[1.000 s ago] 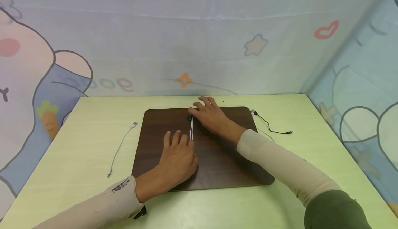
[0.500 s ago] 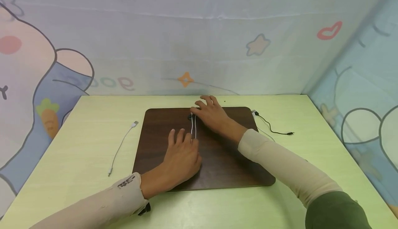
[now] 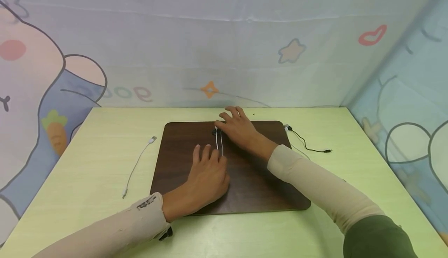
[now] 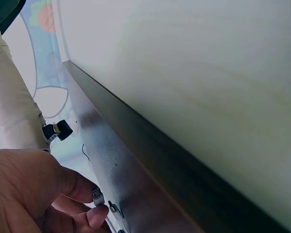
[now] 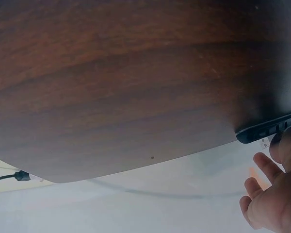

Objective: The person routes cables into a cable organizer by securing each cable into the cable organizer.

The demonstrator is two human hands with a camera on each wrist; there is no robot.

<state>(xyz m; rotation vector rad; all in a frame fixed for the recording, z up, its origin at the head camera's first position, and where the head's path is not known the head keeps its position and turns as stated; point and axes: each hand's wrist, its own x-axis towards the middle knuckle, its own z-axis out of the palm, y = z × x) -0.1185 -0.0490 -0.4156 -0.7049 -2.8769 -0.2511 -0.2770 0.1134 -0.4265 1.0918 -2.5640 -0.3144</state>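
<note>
In the head view, my left hand (image 3: 207, 177) is low over the dark brown board (image 3: 259, 172), left of its middle. In the left wrist view, its thumb and forefinger pinch a small metal-tipped cable plug (image 4: 98, 196); a second small plug-like piece (image 4: 115, 208) shows just beyond it. Two white cable strands (image 3: 222, 143) run up the board from the left hand to a black cable clip (image 5: 257, 134) at the far edge. My right hand (image 3: 238, 129) is at that clip with its other fingers spread; whether thumb and forefinger pinch the cable is hidden.
A short white USB cable (image 3: 136, 166) lies on the pale table (image 3: 87, 164) left of the board. Right of it lie a black cable (image 3: 304, 144) and a thin white cable (image 3: 297, 149), partly behind the right sleeve. A printed cloth (image 3: 168, 48) hangs behind the table.
My left hand has moved slightly to the right with the plug, and the white strands have spread apart a little and shifted right. The right hand has barely moved.
</note>
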